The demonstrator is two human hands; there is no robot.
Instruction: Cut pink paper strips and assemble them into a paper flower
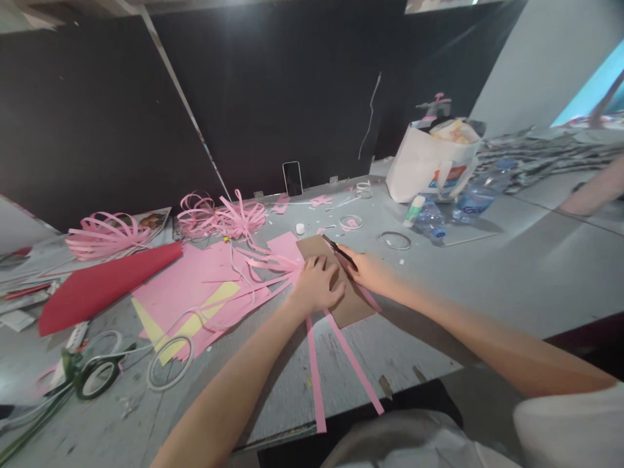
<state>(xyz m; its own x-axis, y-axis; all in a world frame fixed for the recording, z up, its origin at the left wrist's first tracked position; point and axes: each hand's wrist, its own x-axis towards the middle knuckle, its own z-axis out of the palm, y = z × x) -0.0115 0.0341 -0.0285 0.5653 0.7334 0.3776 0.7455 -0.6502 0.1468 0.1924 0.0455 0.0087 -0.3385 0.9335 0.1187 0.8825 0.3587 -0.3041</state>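
Observation:
My left hand (316, 283) presses flat on a brown cardboard piece (351, 305) lying on the grey table (439, 305), pinning pink paper strips (316, 377) that run under it toward the table's front edge. My right hand (365, 270) rests on the cardboard's right side and grips a dark pen-like tool (340, 251) whose tip points to the cardboard's far corner. More cut pink strips (266, 263) fan out just left of my left hand.
Pink and yellow paper sheets (195, 292), a red paper roll (104, 283) and curled pink paper flowers (219, 218) lie left. Tape rolls (97, 377) sit near left. A phone (292, 178) leans on the black wall. White bag (431, 166), bottles (431, 221) and a glue stick (414, 211) stand right.

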